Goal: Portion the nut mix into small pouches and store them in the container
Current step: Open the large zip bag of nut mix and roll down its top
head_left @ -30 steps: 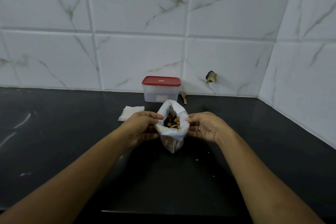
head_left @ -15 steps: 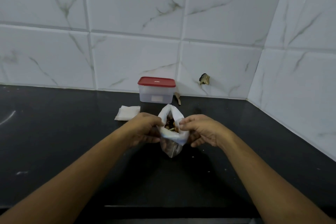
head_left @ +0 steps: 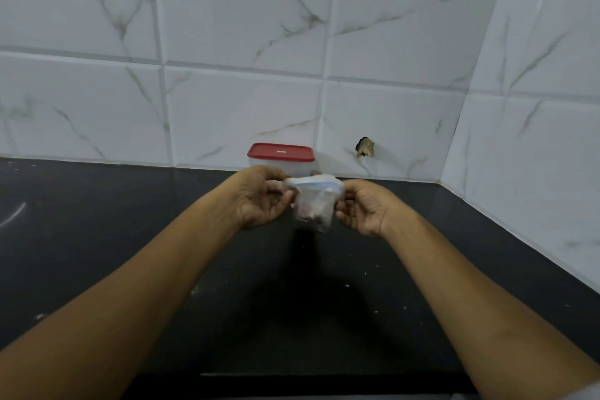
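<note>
A small clear zip pouch [head_left: 313, 208] with a blue seal strip hangs in the air above the black counter [head_left: 97, 221], dark nut mix showing dimly at its bottom. My left hand [head_left: 259, 196] pinches the pouch's left top corner. My right hand [head_left: 363, 206] pinches its right top corner. The top edge is stretched flat between them. Behind the hands, against the wall, stands a clear plastic container [head_left: 256, 163] with a red lid [head_left: 281, 152], its lower part hidden by my left hand and the pouch.
White marble-look tiles [head_left: 227, 42] close off the back and the right side, meeting in a corner at the far right. A chipped hole [head_left: 365, 148] marks the back wall right of the container. Small white specks dot the counter.
The pouch's mouth, open with nuts showing a second ago, is now pulled flat and closed. Both hands lifted it upward. The white pouch stack left of the hands is no longer visible.
</note>
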A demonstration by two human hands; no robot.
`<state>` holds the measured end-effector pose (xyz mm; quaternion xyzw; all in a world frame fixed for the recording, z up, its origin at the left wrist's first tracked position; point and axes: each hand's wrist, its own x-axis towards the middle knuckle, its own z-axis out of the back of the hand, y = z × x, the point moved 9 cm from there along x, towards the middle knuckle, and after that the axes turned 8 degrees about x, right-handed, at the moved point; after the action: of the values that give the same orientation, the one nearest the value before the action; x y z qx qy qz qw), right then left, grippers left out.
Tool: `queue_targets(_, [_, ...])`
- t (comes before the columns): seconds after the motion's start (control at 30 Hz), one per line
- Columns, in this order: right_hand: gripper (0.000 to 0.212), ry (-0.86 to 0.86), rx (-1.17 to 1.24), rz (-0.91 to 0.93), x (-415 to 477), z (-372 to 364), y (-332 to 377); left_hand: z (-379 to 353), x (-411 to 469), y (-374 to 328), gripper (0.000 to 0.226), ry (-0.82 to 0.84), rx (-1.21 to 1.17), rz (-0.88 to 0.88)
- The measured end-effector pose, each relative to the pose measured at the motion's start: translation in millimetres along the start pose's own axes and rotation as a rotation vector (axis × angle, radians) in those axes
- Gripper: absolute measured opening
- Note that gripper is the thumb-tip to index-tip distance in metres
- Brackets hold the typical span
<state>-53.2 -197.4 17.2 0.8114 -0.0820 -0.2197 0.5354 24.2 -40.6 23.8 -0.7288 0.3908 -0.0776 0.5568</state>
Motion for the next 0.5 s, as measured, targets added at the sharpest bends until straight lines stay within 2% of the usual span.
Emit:
queue_targets(0.2, [0.007, -0.015, 0.043, 0.004, 0, 3, 0, 1, 2, 0, 0.020, 0.002, -0.043, 0.014])
queue_targets(0.37, [0.008, 0.003, -0.117, 0.034, -2, 6, 1, 6, 3, -1, 0.009, -0.030, 0.010, -0.036])
queue_targets(0.5, [0.020, 0.025, -0.397, 0.109, -5, 14, -1, 18, -2, 22, 0.011, -0.028, 0.269, -0.037])
